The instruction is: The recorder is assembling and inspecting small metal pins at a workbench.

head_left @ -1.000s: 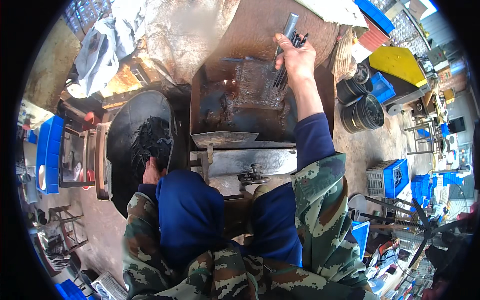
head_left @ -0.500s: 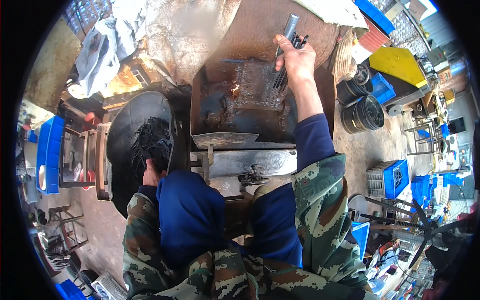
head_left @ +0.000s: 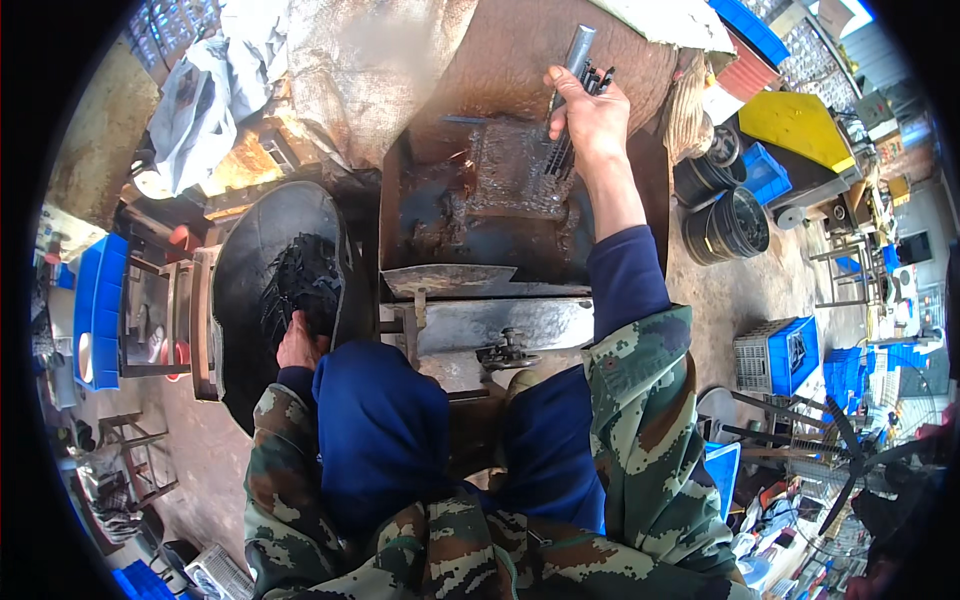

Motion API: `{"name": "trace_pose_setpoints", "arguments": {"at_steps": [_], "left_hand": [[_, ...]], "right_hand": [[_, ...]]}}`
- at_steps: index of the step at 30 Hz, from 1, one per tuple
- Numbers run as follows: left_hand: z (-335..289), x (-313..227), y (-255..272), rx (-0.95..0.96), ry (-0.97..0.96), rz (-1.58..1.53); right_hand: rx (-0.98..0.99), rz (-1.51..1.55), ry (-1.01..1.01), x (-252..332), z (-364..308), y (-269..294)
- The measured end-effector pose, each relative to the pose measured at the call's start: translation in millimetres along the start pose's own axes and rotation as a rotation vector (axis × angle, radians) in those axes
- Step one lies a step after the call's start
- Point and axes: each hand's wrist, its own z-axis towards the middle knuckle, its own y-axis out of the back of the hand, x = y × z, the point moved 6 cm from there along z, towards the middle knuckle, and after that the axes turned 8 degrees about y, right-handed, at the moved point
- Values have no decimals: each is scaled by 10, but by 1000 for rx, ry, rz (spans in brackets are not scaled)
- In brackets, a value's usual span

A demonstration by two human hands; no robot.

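My right hand [head_left: 595, 115] is closed round a light-grey rod [head_left: 579, 48] and a bundle of thin dark strips [head_left: 561, 157]. The rod sticks up above the thumb, and the strips hang below the fingers. This hand is over the right part of a dirty metal tray [head_left: 395, 215] with a wet, grimy block [head_left: 515, 170] in it. On the left, my left hand [head_left: 299, 345] reaches into a black cut-open tub [head_left: 240, 330], against a heap of small black pieces [head_left: 304, 275]. Its fingers look bent together; what they hold is hidden.
Cloth sacking [head_left: 370, 70] hangs behind the tray's left side. Black buckets [head_left: 727, 230] stand on the floor to the right, near a blue crate [head_left: 790, 357]. A fan [head_left: 855, 460] is at lower right. A blue bin [head_left: 100, 310] stands at far left.
My left hand has shifted slightly upward among the black pieces in the tub. My right hand keeps its hold on the rod and strips, nearly unmoved.
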Motion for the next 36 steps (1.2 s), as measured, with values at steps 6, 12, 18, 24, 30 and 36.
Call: {"name": "trace_pose_setpoints", "arguments": {"at_steps": [6, 12, 18, 24, 30, 36], "left_hand": [[-43, -9, 127, -108, -141, -98], [16, 124, 149, -17, -62, -166], [-34, 150, 465, -161, -308, -373], [129, 103, 559, 14, -252, -982], [136, 17, 466, 70, -225, -1255], [145, -167, 272, 120, -161, -1235]], "right_hand": [[14, -8, -2, -17, 6, -20], [16, -16, 5, -20, 12, -22], [5, -2, 23, -21, 20, 0], [5, -27, 8, -23, 12, 22], [9, 2, 3, -27, 5, -39], [18, -26, 2, -33, 14, -31]]}}
